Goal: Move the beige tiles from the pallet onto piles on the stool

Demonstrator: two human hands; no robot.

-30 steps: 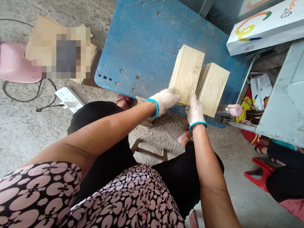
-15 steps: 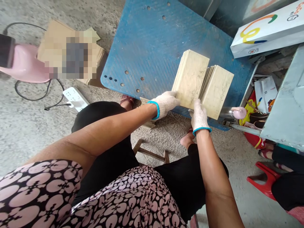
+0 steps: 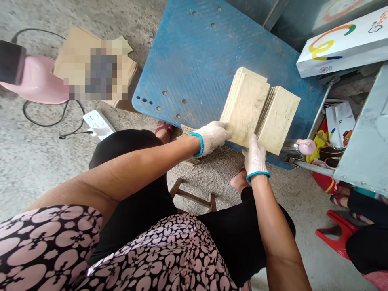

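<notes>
Two stacks of pale thin boards are stood on edge at the near edge of a blue table (image 3: 194, 60). The left stack (image 3: 246, 107) is held at its near lower corner by the left hand (image 3: 212, 136), which wears a white knit glove with a blue cuff; the fingers are closed around the corner, but the fingertips are hidden behind the boards. The right stack (image 3: 277, 118) leans against the left one, and the boards in it are fanned slightly. The right hand (image 3: 255, 157), gloved the same way, is placed at the bottom of the gap between both stacks; it is touching them, but whether its fingers are closed on anything cannot be told, because only the back of the glove is seen.

More thin boards (image 3: 188, 145) are partly hidden under the table edge and behind the left forearm. A white box (image 3: 342, 44) with coloured print is cut off at the right border. On the floor a white power strip (image 3: 98, 124) is lying, and a part of the upper left is blurred out. A red stool (image 3: 333, 236) and another person's dark clothing (image 3: 365, 246) are seen only partly at the right.
</notes>
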